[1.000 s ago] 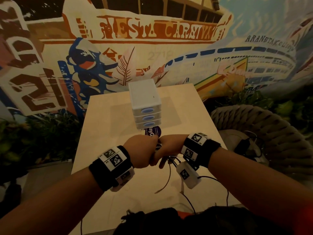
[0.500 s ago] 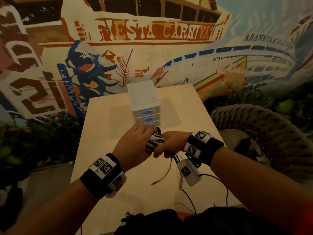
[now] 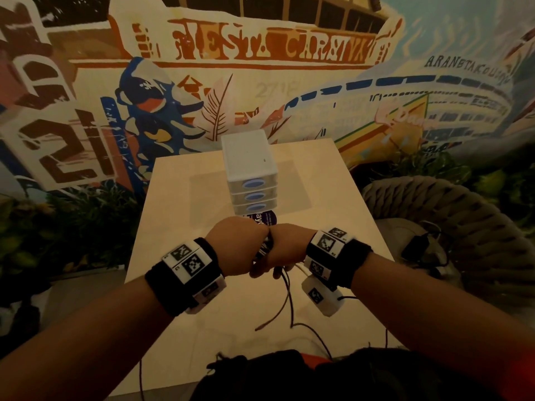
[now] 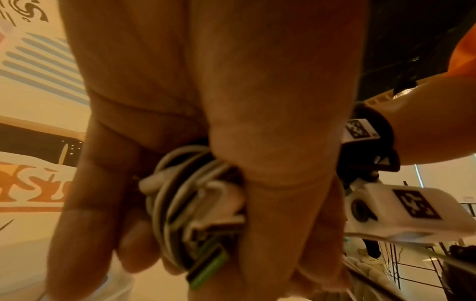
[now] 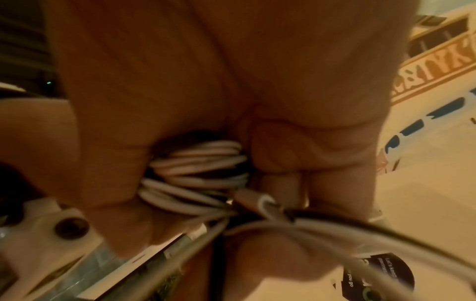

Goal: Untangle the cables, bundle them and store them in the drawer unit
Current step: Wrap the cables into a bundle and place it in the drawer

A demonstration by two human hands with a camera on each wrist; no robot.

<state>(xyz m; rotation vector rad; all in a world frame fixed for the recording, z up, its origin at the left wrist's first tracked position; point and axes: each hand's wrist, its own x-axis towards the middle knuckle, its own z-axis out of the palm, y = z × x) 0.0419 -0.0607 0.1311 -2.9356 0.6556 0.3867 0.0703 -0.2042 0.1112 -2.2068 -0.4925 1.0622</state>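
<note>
Both hands meet above the table's middle, gripping one coiled bundle of white and dark cables. My left hand curls its fingers round the coils and a green-tipped plug. My right hand grips the same bundle, and loose cable ends trail off to the right. A dark strand hangs down from the fists onto the table. The white three-drawer unit stands just beyond the hands with all drawers closed.
A round dark sticker lies on the pale table in front of the drawer unit. A woven chair with a dark device on its seat stands to the right. Painted wall behind; plants at both sides.
The left hand, which had opened and turned over the bundle half a second ago, has closed back against the right hand. Both fists sit tight together again.
</note>
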